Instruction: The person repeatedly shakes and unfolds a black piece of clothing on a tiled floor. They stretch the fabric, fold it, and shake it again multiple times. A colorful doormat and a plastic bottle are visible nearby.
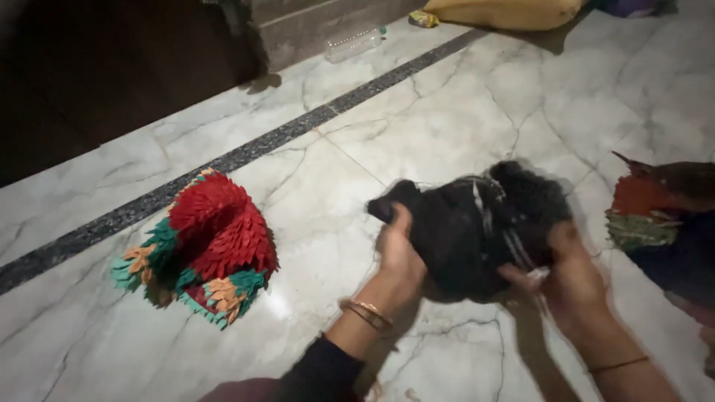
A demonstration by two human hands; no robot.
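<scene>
Gripping the black fuzzy bundle [477, 227] with our left hand [398, 260] and right hand [573, 279], fingers closed on it, we are risking snagging its loose pale threads [514, 246].

glossy white marble floor [462, 126] with grey veins, crossed by a dark speckled stripe [246, 152]; a stone step [328, 26] and deep shadow behind.

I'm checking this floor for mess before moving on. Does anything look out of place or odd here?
An empty clear plastic bottle lies on its side on the marble floor near the step, like litter. Otherwise, both hands hold a black fuzzy bundle.
</scene>
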